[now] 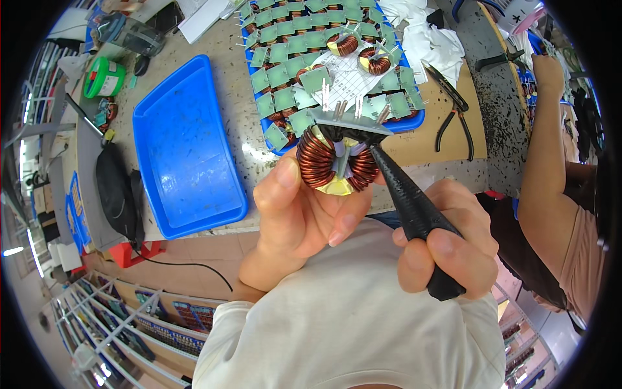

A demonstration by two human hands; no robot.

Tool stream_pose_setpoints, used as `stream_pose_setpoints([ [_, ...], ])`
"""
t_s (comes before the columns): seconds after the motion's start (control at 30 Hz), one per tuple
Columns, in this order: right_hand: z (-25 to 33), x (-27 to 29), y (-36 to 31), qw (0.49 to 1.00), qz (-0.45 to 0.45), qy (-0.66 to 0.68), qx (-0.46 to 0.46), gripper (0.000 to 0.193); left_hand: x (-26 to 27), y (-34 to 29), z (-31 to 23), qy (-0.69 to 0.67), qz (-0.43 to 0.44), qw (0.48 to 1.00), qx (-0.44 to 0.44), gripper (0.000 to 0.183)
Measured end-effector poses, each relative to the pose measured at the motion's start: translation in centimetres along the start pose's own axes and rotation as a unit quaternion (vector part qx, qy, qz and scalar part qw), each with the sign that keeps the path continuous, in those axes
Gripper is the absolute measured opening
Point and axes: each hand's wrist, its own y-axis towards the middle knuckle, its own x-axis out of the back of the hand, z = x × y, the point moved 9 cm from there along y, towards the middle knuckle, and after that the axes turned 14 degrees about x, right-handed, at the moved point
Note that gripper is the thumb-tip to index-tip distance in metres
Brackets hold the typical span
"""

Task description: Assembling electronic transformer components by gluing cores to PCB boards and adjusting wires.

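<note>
My left hand (298,201) grips a toroidal coil (315,159) of copper wire, with yellow tape showing between its two windings. A pale green square board (346,120) sits on the coil's far side, its metal pins pointing away from me. Black paste (343,134) lies along the join of board and coil. In my right hand (447,240) is a black cone-shaped squeeze bag (414,201), fingers closed around its wide end. Its narrow tip meets the right end of the black paste, beside the right winding.
Beyond the coil, a blue tray (418,122) holds rows of similar coils with green boards. An empty blue tray (188,149) is at left. Black-handled pliers (455,110) lie on cardboard (476,129). A co-worker's arm (544,142) reaches in at right. Green tape roll (105,76) stands far left.
</note>
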Motion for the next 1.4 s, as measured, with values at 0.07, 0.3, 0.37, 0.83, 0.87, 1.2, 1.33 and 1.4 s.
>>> stream_pose_setpoints([
  [0.07, -0.2, 0.2, 0.0, 1.000, 0.000, 0.007, -0.006, 0.036, 0.0, 0.2, 0.1, -0.009, 0.049, 0.999, 0.004, 0.077],
  [0.3, -2.6, 1.7, -1.7, 0.966, -0.087, 0.195, -0.143, 0.024, 0.0, 0.8, -0.5, -0.071, 0.111, 0.991, -0.029, 0.069],
  [0.37, -3.0, 2.2, -1.9, 0.953, -0.071, 0.262, -0.135, 0.032, 1.0, 0.8, -2.1, 0.113, 0.056, 0.983, -0.132, 0.056],
  [0.83, -3.9, 4.5, -3.2, 0.944, -0.242, 0.162, -0.157, 0.023, -1.8, -1.7, -4.7, 0.386, 0.100, 0.815, -0.420, 0.056],
  [0.87, -4.1, 4.5, -3.5, 0.945, -0.239, 0.153, -0.162, 0.022, -1.8, -1.6, -4.7, 0.378, 0.108, 0.818, -0.421, 0.057],
  [1.2, -3.8, 4.7, -3.9, 0.948, -0.238, 0.121, -0.173, 0.022, -2.0, -1.5, -4.6, 0.374, 0.117, 0.817, -0.424, 0.061],
  [1.33, -3.6, 4.3, -3.9, 0.949, -0.224, 0.147, -0.166, 0.023, -1.8, -1.2, -4.4, 0.364, 0.110, 0.835, -0.398, 0.060],
  [1.4, -3.4, 4.5, -4.3, 0.952, -0.224, 0.117, -0.171, 0.022, -1.3, -0.6, -4.2, 0.342, 0.095, 0.866, -0.353, 0.058],
])
